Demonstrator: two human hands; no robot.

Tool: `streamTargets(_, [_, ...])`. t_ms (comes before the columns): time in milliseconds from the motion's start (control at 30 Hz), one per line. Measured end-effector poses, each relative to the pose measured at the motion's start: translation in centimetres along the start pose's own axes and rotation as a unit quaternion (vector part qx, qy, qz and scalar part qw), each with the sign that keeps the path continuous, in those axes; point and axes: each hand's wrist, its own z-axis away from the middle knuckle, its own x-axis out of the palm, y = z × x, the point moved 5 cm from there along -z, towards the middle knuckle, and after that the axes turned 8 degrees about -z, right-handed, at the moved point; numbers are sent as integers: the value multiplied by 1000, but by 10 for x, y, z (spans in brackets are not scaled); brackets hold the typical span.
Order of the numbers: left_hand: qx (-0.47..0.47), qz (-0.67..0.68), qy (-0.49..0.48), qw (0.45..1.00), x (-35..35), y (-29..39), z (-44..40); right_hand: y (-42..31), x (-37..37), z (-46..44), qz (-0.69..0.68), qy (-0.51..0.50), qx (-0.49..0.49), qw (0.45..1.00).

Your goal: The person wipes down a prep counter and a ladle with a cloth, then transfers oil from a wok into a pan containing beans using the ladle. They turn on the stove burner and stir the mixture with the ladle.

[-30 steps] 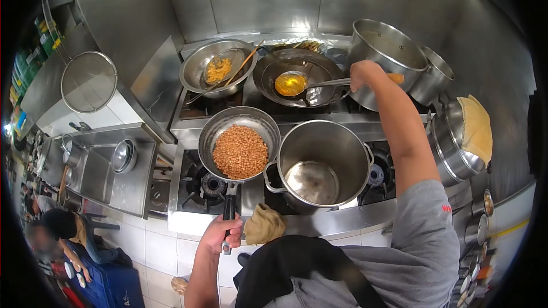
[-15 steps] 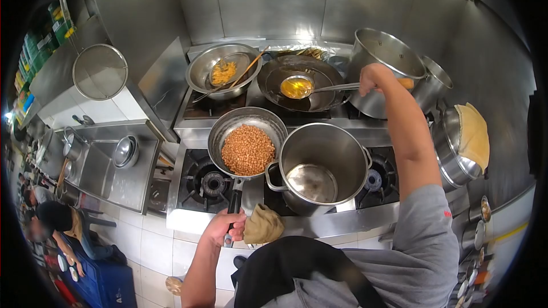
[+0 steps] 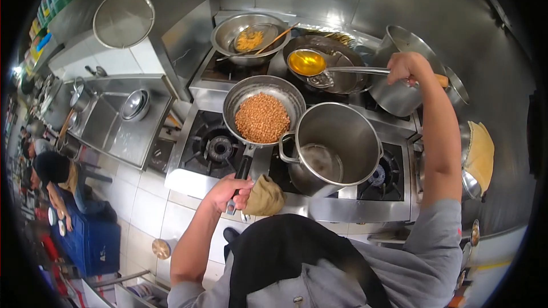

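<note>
My left hand [image 3: 230,191] is closed around the black handle of a frying pan [image 3: 297,98]. Peanuts or similar light-brown nuts [image 3: 262,118] are heaped in the pan. My right hand [image 3: 410,68] grips the long metal shaft of a ladle [image 3: 307,63], just before its wooden end. Clear yellow oil fills the ladle's bowl, which is raised above a dark wok [image 3: 348,74]. To the right of the pan stands a tall steel pot [image 3: 365,137] with little or nothing in it. A tan cloth [image 3: 265,196] hangs by the pan handle.
Behind the pan, a steel bowl [image 3: 220,40] holds a strainer with yellow bits and wooden chopsticks. A larger stockpot [image 3: 394,94] stands at the back right. On the left are a sink [image 3: 108,128] and a hanging sieve [image 3: 124,19]. A person [image 3: 63,174] bends over a blue bin [image 3: 94,245].
My right hand has lifted the oil-filled ladle up out of the wok. The whole view has shifted and tilted slightly. My left hand keeps its hold on the pan handle.
</note>
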Motion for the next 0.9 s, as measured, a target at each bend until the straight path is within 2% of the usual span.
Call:
streamTargets(167, [4,5,4,1000,-5,-5,7,-32,11,20,-16,-14,-27,999])
streamTargets(267, [8,8,13,1000,-5,-8,15,-54,24,31,-52,21,-75,996])
streamTargets(333, [0,17,23,1000,-3,-8,22,-74,34,38,-17,-3,-132,991])
streamTargets(400, [-2,22,32,999,-4,-11,28,-83,47,36,-17,-5,-143,990])
streamTargets(467, [-5,29,43,999,-4,-15,36,-96,61,36,23,16,-198,980])
streamTargets(533, [5,21,41,999,-4,-15,44,-100,78,33,32,33,-211,976])
streamTargets(633, [11,31,51,998,-8,-13,54,-111,92,43,-2,152,-260,954])
streamTargets(800, [21,42,60,997,-10,-12,63,-115,119,58,7,207,-263,942])
streamTargets(867, [25,39,56,997,-9,-10,66,-116,126,65,8,281,-306,910])
streamTargets(900, [24,42,61,997,-8,-9,68,-116,130,66,7,282,-305,910])
